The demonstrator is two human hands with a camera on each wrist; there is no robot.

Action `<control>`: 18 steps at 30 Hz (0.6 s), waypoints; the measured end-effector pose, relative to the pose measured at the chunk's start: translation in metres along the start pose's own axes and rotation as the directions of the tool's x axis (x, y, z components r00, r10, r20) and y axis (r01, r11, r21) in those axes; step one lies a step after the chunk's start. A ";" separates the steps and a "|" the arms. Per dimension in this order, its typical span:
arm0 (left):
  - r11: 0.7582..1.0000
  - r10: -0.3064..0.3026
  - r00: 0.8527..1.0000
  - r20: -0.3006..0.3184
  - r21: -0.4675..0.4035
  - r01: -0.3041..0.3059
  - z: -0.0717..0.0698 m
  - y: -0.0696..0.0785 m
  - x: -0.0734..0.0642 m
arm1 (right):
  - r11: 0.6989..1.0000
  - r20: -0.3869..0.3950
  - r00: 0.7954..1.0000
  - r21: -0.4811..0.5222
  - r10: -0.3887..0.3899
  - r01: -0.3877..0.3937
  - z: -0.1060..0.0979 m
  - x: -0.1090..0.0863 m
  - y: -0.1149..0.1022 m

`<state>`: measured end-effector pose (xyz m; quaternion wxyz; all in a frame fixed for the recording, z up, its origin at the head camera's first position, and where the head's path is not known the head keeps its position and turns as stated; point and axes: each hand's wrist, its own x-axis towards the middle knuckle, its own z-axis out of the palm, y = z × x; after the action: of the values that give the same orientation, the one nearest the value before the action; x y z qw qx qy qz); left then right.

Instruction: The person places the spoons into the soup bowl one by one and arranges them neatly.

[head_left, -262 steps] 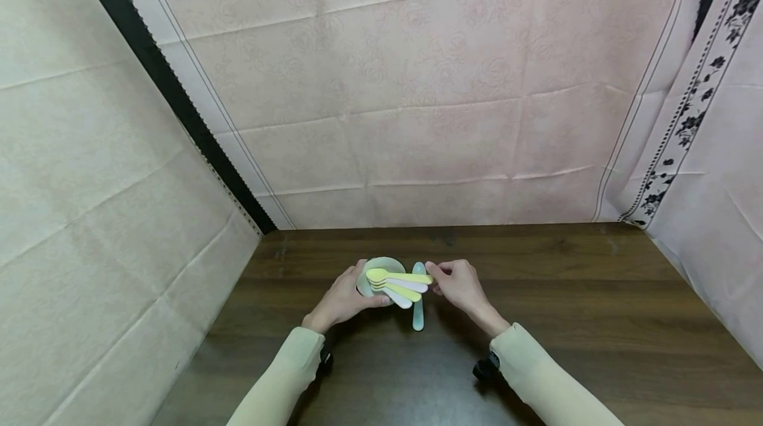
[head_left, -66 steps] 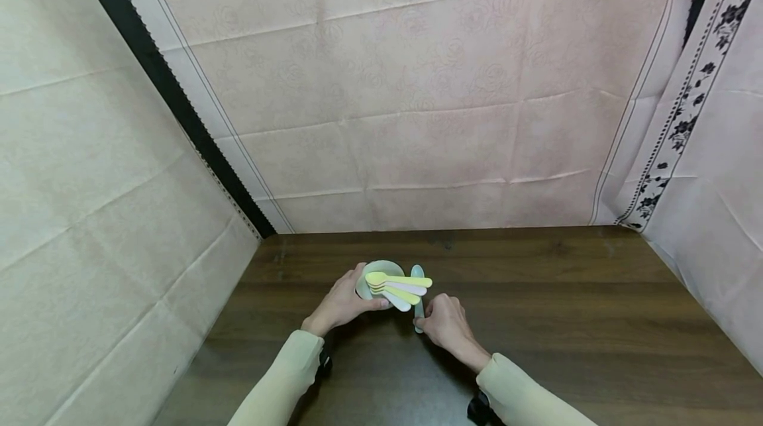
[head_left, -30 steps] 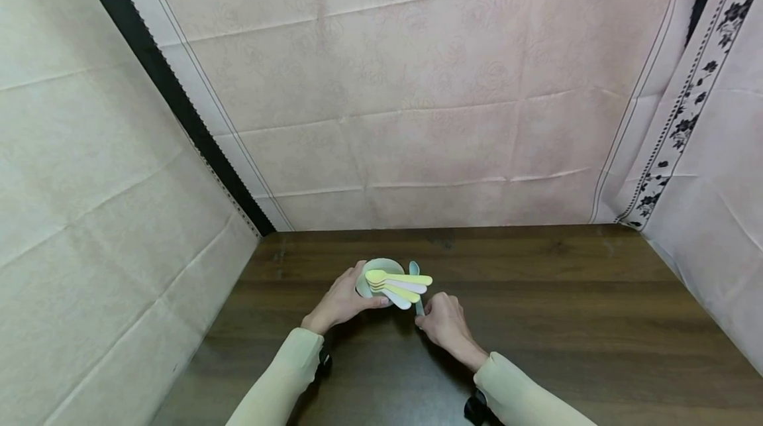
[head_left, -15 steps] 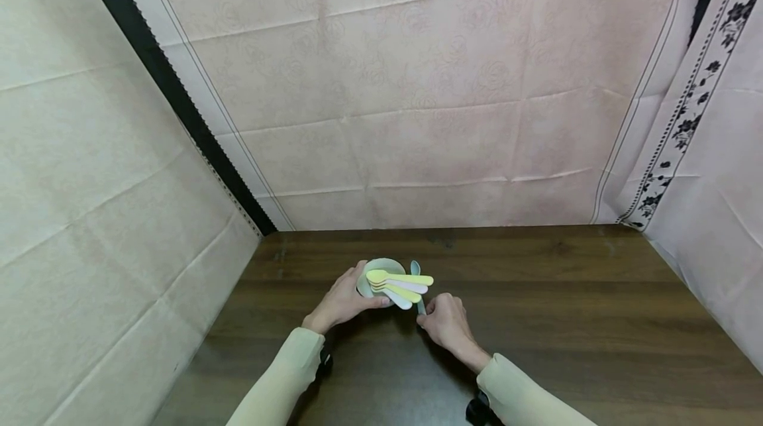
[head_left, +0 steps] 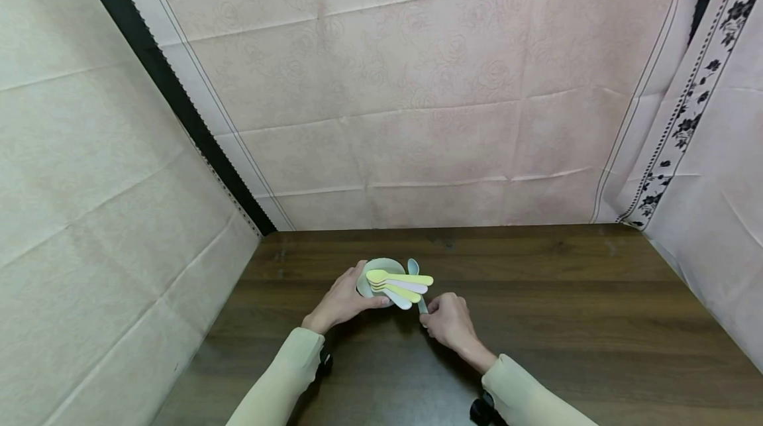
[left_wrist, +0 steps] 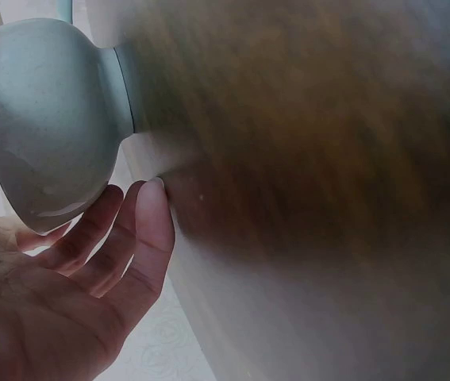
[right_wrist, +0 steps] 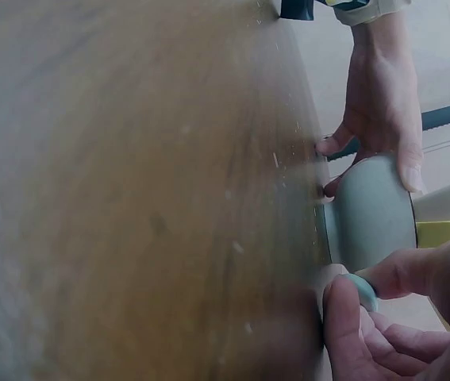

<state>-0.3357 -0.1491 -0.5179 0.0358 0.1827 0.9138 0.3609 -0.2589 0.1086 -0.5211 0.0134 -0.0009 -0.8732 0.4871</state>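
A small pale green bowl stands on the table, its glazed side large in the left wrist view. My left hand holds it from the left, thumb at the near rim. Across the bowl lies a fan of several yellow and whitish spoons, heads inside, handles pointing right over the rim. Just right of the bowl is a light blue spoon, head away from me, partly covered by those handles. My right hand pinches its handle end between thumb and fingers; the right wrist view shows the blue tip there.
The dark brown wooden table extends on both sides of the hands. Pale cloth hangs behind its far edge, with more cloth at left and right. Dark wrist cameras sit under both sleeves.
My right hand has left the yellow spoon's handle end and come nearer, onto the blue spoon's handle. The blue spoon's head has shifted slightly left and now shows its hollow side. My left hand stays put.
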 end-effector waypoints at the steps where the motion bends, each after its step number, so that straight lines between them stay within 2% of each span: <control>1: 1.000 0.001 1.000 0.000 0.002 -0.001 0.000 0.000 0.000 | 1.000 0.006 1.000 0.004 0.016 -0.016 0.000 0.000 0.000; 6: 1.000 0.003 1.000 0.002 0.000 -0.003 0.000 0.000 0.000 | 0.999 0.017 0.998 0.001 0.053 -0.053 0.000 0.000 0.000; 18: 1.000 0.007 1.000 -0.004 0.008 -0.007 0.000 -0.001 0.001 | 0.999 -0.002 0.999 0.010 0.053 -0.053 -0.008 -0.001 0.000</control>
<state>-0.3367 -0.1491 -0.5184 0.0317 0.1852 0.9148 0.3576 -0.2573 0.1151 -0.5173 0.0014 -0.0246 -0.8705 0.4915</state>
